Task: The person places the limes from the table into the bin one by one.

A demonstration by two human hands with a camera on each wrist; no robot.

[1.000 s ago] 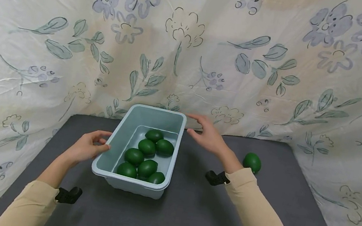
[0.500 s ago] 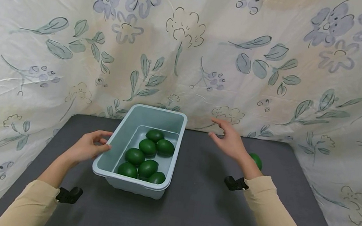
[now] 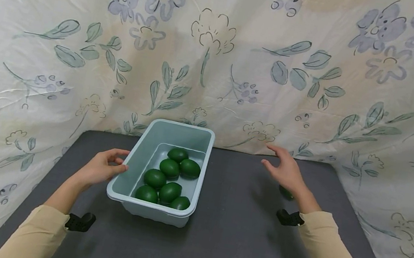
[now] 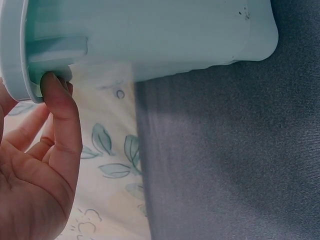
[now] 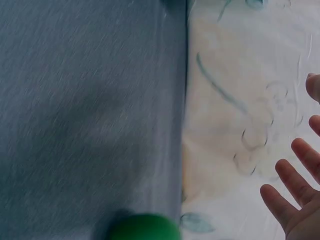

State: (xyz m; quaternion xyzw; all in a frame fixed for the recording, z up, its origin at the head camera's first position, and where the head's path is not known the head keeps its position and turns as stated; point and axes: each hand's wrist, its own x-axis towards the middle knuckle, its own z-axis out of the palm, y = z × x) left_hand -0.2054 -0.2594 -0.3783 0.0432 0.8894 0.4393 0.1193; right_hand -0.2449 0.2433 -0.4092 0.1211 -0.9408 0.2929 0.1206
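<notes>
A pale blue-green plastic bin (image 3: 137,154) stands on the table, with several dark green, smooth, oval fruits (image 3: 170,193) lying inside. My left hand (image 3: 101,168) pinches the bin's left rim between thumb and fingers; the left wrist view shows the fingers (image 4: 62,115) bent up under the lip. To the right, my right hand (image 3: 285,171) is in the air over the table, its fingers spread and holding nothing. Below and behind that hand lies one loose green fruit (image 3: 286,193), mostly hidden by it in the head view. Its top (image 5: 145,229) shows at the bottom of the right wrist view.
The table (image 3: 220,248) has a dark grey cloth surface. A flowered curtain (image 3: 243,53) hangs right along its back and sides. Each wrist carries a small black camera mount (image 3: 81,222).
My right hand has moved rightward, away from beside the bin's far right corner to over the loose fruit. The left hand and the bin keep their places.
</notes>
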